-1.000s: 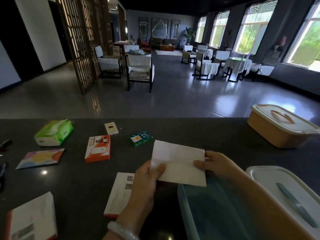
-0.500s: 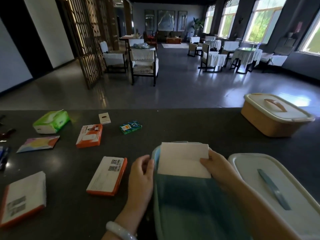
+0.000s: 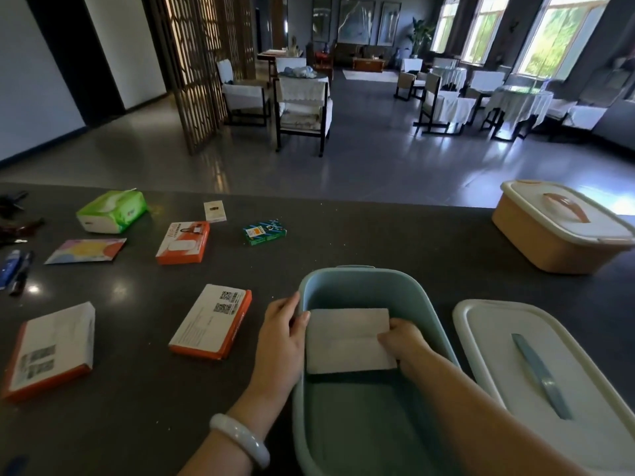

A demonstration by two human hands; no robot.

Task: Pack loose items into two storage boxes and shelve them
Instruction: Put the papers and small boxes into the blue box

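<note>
**White pack going into the blue box – easy to handle**

Your right hand (image 3: 400,341) is down inside the blue box (image 3: 422,304), fingers curled round the right edge of the white pack (image 3: 347,338). Your left hand (image 3: 280,334) sits at the box's left rim, thumb hooked over the rim by the pack's left edge, other fingers on the outside wall; can't tell if the thumb actually touches the pack. The pack lies flat-ish in the far half of the box, looks to be at or near the bottom.

Handling, my read: the pack looks light, flat, slightly soft, prob. paper or tissue. No breakage worry. Grip by the short edges w/ light pressure, or it'll crease.

Still out on the counter (image 3: 343,235):
- two orange-edged boxes near you (image 3: 211,321) (image 3: 51,348) – stiff card, light; take by the long sides.
- orange box further back (image 3: 184,242) – same.
- green tissue pack (image 3: 111,211) – soft, squashy; grab round the middle.
- small green box (image 3: 264,231) and small white card (image 3: 214,211) – pinch w/ fingertips.
- colourful flat packet (image 3: 86,250) – thin, may be slippery; slide it to the edge first.

The blue box's lid (image 3: 536,365) lies just to its right. The orange box w/ lid on (image 3: 556,231) sits far right, not opened yet.
</note>
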